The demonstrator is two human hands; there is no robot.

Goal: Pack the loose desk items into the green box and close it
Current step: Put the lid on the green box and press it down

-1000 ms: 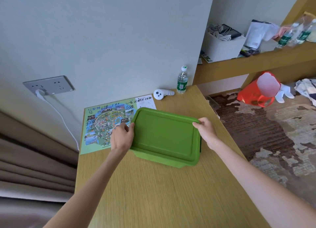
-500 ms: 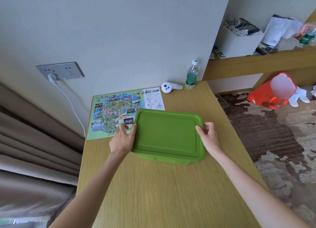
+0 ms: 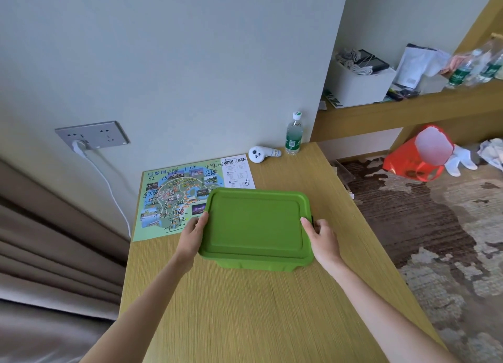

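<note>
I hold the green box point(image 3: 255, 226) between both hands on the desk point(image 3: 245, 308), its lid on and flat. My left hand point(image 3: 192, 237) clasps the box's left edge, thumb lying on the lid rim, the fingers curled down the side and out of sight. My right hand point(image 3: 322, 237) clasps the right edge the same way, thumb on the rim, fingers wrapped round the side by a small dark latch point(image 3: 313, 219). The box fills the gap between my palms and its near edge juts toward me past my wrists.

Just beyond my left hand lies a map point(image 3: 174, 199) with handwriting on it; the box's far left corner overlaps it. Farther out from my right hand, by the wall, a white controller point(image 3: 262, 153) lies on the desk, with a bottle point(image 3: 294, 134) standing just beside it. Well off to my left hand's side, a white cable point(image 3: 109, 183) hangs from a socket point(image 3: 92, 136).
</note>
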